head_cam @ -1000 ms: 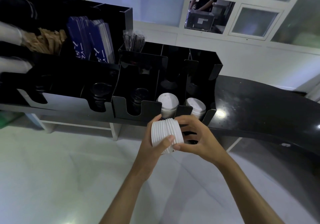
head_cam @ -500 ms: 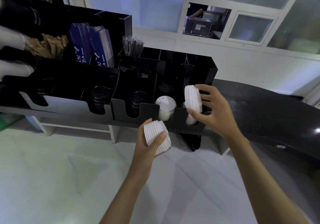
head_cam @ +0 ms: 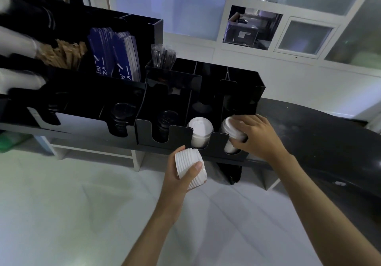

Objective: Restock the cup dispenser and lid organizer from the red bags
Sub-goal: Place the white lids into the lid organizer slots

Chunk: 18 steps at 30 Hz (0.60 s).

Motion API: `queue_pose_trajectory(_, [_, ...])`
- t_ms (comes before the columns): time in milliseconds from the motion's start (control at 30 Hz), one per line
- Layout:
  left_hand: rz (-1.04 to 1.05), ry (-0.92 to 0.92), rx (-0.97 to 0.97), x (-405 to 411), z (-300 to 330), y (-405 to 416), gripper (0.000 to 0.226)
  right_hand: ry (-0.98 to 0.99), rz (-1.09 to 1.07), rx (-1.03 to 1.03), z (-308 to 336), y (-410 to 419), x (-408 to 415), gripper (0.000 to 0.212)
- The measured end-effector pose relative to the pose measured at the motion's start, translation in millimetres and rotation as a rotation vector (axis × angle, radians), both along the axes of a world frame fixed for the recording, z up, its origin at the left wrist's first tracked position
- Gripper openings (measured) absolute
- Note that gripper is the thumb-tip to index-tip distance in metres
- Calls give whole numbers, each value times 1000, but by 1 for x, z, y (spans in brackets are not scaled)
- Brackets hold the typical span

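Both hands hold white lids at the black lid organizer.

The left hand (head_cam: pixel 181 175), low in the middle of the frame, wraps its fingers and thumb around a stack of white lids (head_cam: pixel 190 170), just below the organizer's front edge. The right hand (head_cam: pixel 255 136) is curled around another bunch of white lids (head_cam: pixel 231 129) in the far right slot of the lid organizer (head_cam: pixel 179 134). The slot beside it holds more white lids (head_cam: pixel 200 127). Slots further left hold what look like black lids (head_cam: pixel 121 119), but it is dark there. Blue packets (head_cam: pixel 115 57) stand at the upper left.
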<state>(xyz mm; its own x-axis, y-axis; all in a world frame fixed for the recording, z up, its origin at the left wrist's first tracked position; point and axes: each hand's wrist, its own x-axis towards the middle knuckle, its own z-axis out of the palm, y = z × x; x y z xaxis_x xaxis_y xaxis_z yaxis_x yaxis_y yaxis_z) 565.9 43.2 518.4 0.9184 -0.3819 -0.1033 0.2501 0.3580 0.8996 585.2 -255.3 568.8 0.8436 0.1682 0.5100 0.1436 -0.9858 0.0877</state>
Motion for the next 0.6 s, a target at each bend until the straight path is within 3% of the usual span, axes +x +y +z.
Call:
queue_pose_trajectory(400, [-3, 5, 10, 2, -3, -3, 76, -145, 14, -86, -28, 12, -15, 46])
queue_pose_trajectory(600, [-4, 6, 4, 1, -4, -1, 74, -170, -63, 166, -20, 11, -13, 43])
